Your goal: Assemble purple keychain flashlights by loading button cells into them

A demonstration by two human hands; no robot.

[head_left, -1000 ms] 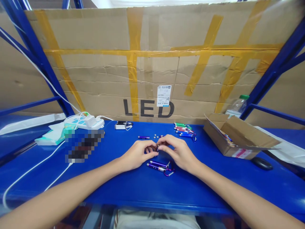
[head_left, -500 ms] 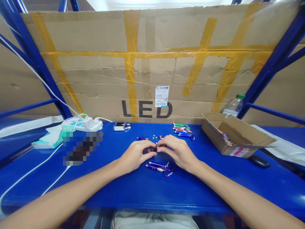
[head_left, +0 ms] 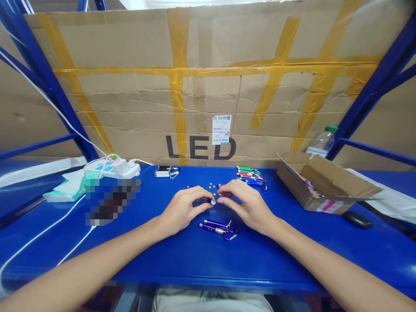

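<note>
My left hand [head_left: 185, 208] pinches a small piece with a round silver end [head_left: 213, 201] between thumb and fingers; most of the piece is hidden by the fingertips. Close on its right, my right hand [head_left: 248, 203] is open, thumb and forefinger slightly apart with nothing visible between them. Several button cells [head_left: 214, 194] lie on the table just beyond the fingertips. A purple tube [head_left: 194, 187] lies behind my left hand, partly covered. Nearer to me lie two purple penlights [head_left: 212, 228] with carabiner clips.
Black and silver penlights [head_left: 166, 173] lie at the back left, and green, red and blue ones [head_left: 250, 175] at the back right. An open cardboard box [head_left: 312, 195] and a black mouse [head_left: 357, 219] stand right. A power strip [head_left: 128, 170] with white cables is left.
My right hand has drawn slightly away from the left, so the round silver end now shows. Another button cell is visible on the table between the hands.
</note>
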